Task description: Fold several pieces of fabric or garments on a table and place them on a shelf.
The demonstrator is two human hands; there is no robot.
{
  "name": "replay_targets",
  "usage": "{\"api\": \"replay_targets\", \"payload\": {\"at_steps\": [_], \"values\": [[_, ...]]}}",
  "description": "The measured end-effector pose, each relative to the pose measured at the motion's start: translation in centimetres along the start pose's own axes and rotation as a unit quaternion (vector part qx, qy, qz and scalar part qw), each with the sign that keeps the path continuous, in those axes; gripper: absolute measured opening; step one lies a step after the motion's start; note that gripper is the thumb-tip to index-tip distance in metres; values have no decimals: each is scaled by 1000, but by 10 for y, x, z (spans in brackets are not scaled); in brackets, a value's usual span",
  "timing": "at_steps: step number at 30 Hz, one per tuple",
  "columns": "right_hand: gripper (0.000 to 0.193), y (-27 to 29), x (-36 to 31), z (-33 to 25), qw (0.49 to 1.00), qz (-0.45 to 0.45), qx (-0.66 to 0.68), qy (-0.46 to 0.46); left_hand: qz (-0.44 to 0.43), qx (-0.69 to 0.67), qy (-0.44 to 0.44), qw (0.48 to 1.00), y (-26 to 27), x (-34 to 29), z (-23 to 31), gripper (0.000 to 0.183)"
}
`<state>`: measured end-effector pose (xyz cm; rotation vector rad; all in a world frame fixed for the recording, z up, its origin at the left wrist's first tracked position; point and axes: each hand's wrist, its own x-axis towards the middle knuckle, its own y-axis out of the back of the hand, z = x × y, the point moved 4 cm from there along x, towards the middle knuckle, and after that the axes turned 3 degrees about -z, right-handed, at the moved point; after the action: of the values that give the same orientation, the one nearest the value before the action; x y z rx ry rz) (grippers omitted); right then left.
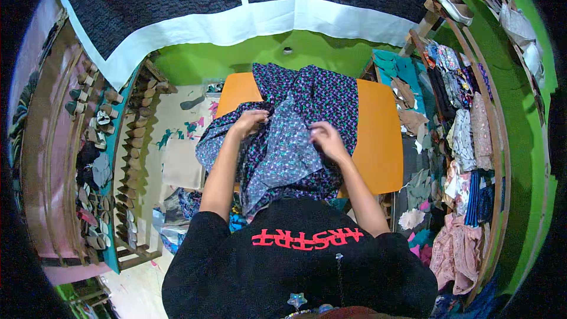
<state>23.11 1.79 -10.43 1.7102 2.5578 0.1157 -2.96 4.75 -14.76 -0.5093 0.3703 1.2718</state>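
A dark cloth with a small purple, green and white floral print [331,97] lies bunched over the orange tabletop and hangs down its near edge towards me. Part of it is folded over, showing a paler greyish side. My left hand [253,121] is closed, pinching the cloth at the left of the pale fold. On the other side of that fold, my right hand [326,140] has bent fingers gathered at the cloth's edge, thumb and fingertips together. The cloth's lower part is partly hidden by my dark shirt.
The orange table [380,136] stands before a green wall. Shoe racks with many shoe forms [136,142] line the left. On the right, a wooden rack [499,159] holds folded fabrics, beside a bench with scraps [413,121]. Scraps [177,133] also lie on the left floor.
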Motion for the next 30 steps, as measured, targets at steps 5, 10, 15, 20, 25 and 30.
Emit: {"api": "replay_targets", "payload": {"at_steps": [5,10,15,20,25,30], "values": [[52,81,-28,74,798,351,-421,-251,321,320,-275,848,-22,-6,9,49],[49,82,-46,109,775,355,-416,-318,342,414,-182,824,-69,4,49,65],[40,93,-40,113,863,329,-343,-170,300,441,-75,843,-1,54,-1,40],[39,132,-71,66,865,396,-289,-107,429,228,-253,836,86,11,-19,36],[35,227,-134,121,858,351,-299,-226,537,144,-83,827,165,-66,-57,38],[37,240,-142,181,757,50,-469,-453,593,176,106,778,189,-101,-75,39]]}}
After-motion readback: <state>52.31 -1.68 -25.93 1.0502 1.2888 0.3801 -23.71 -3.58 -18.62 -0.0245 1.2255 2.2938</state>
